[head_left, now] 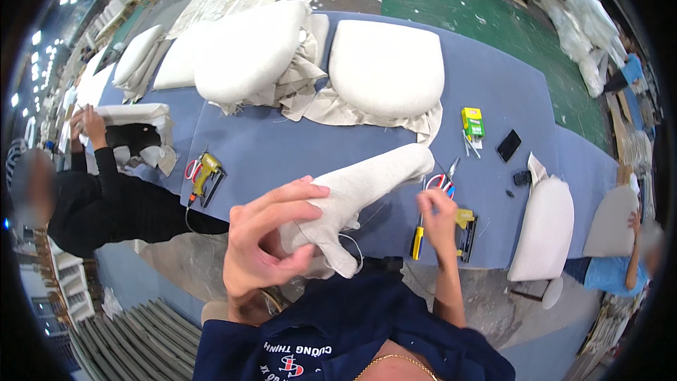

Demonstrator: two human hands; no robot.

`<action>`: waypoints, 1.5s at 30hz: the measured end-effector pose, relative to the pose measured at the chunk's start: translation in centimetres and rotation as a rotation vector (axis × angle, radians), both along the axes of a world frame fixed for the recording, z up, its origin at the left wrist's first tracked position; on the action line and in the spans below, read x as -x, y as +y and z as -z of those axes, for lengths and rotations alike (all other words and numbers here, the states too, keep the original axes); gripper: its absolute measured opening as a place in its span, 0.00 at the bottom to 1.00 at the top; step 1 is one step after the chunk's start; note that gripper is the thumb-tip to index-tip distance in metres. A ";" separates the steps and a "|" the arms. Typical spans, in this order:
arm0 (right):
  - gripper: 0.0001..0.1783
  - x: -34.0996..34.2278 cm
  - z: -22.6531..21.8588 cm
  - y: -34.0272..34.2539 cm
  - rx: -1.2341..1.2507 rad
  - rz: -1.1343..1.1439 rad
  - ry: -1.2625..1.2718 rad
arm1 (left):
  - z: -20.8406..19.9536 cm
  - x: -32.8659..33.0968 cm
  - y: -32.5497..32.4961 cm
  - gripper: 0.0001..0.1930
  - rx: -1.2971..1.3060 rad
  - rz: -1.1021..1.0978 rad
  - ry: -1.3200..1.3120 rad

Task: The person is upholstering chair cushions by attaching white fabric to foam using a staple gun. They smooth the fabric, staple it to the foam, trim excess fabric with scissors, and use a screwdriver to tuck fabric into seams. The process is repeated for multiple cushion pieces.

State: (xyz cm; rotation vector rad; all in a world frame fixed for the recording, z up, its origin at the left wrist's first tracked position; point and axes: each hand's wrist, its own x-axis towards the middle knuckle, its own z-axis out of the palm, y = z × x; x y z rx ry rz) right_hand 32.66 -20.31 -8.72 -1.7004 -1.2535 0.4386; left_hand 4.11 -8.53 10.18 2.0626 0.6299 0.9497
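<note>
My left hand is wrapped round one end of a beige fabric-covered cushion, thumb below and fingers over the top. The cushion is held tilted above the blue table, its far end pointing up to the right. A loose fabric flap and a pale loop of thread hang at its near edge. To the right, my right hand is raised with its fingers pinched together. Whatever they hold is too small to make out. Beside that hand lie scissors, a yellow-handled screwdriver and a yellow staple gun.
White padded seats with loose fabric edges lie across the far side of the blue table. A green-yellow box and a phone lie right. Another staple gun is left. Co-workers stand at both sides.
</note>
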 end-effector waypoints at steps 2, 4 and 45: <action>0.08 -5.1 11.0 -5.2 0.153 0.406 -0.087 | 0.6 0.9 0.7 0.21 -0.001 -0.005 -0.033; 0.33 -8.5 20.9 -12.4 0.572 0.633 -0.439 | 1.0 1.4 1.6 0.22 -0.049 -0.003 -0.040; 0.30 8.8 -22.9 4.7 -0.083 -0.589 -0.580 | 2.6 2.0 5.9 0.17 -0.157 -0.004 -0.091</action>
